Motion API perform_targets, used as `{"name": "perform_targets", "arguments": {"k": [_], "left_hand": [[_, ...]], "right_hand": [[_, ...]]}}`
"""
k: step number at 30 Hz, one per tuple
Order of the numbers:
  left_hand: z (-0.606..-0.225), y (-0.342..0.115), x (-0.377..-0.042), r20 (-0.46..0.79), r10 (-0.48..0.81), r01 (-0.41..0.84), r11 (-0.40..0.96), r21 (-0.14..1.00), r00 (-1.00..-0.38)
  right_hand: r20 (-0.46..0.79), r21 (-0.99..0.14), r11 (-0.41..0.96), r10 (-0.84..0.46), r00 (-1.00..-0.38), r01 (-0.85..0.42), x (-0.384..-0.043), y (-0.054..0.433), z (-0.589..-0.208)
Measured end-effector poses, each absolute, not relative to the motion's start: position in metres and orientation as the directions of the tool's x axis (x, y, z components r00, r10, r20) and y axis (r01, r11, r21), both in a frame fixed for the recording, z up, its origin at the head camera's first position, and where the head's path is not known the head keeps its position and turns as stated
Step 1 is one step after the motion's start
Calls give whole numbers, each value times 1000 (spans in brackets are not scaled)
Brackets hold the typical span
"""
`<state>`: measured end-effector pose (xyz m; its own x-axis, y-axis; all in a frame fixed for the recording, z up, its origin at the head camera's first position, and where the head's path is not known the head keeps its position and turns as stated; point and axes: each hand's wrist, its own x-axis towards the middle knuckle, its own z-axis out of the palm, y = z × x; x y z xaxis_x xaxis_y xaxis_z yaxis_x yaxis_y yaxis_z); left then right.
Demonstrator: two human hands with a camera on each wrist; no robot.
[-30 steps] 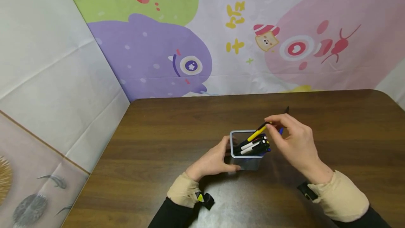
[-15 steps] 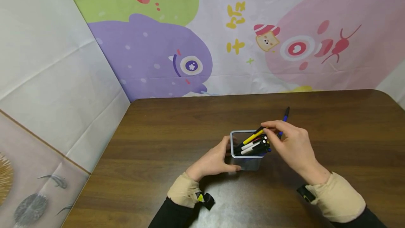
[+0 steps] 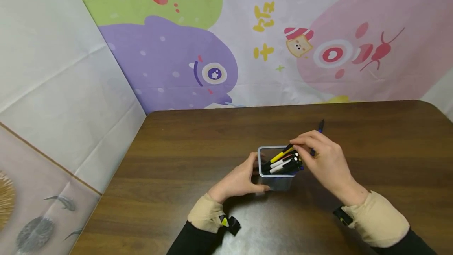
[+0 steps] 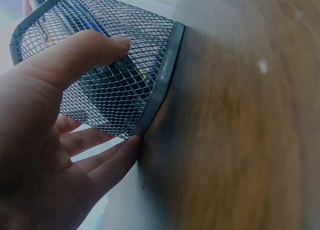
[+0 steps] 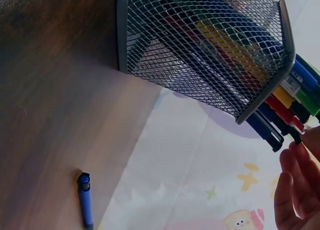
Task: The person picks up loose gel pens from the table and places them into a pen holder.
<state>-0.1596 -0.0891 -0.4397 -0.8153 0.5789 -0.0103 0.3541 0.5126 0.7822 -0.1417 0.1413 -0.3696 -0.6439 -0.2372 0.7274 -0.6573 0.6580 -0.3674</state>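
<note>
A metal mesh pen holder (image 3: 277, 183) stands upright on the table, filled with pens that lean to the right. My left hand (image 3: 235, 180) holds it from the left, thumb across the near mesh wall and fingers round the far side, as the left wrist view shows. My right hand (image 3: 327, 162) is at the holder's upper right. Its thumb and fingertips pinch the top end of a yellow and black pen (image 3: 280, 155), whose lower part is inside the holder. White and black pens (image 3: 281, 164) lie beside it, and red, green and blue ones show in the right wrist view.
A blue pen (image 5: 86, 202) with a black end lies on the wooden table (image 3: 184, 145) behind my right hand, which partly covers it in the head view. A cloth with cartoon figures (image 3: 198, 58) hangs behind the table's far edge.
My right hand has moved slightly left and down, and the yellow and black pen has slid deeper into the pen holder. My left hand and the holder have stayed in place.
</note>
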Motion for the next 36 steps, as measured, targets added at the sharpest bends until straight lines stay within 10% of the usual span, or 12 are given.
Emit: {"name": "perform_targets", "arguments": {"k": [36], "left_hand": [[-440, -90, -159, -4, 580, 364, 517, 775, -815]], "right_hand": [[721, -409, 716, -127, -681, -566, -146, 160, -377]]}}
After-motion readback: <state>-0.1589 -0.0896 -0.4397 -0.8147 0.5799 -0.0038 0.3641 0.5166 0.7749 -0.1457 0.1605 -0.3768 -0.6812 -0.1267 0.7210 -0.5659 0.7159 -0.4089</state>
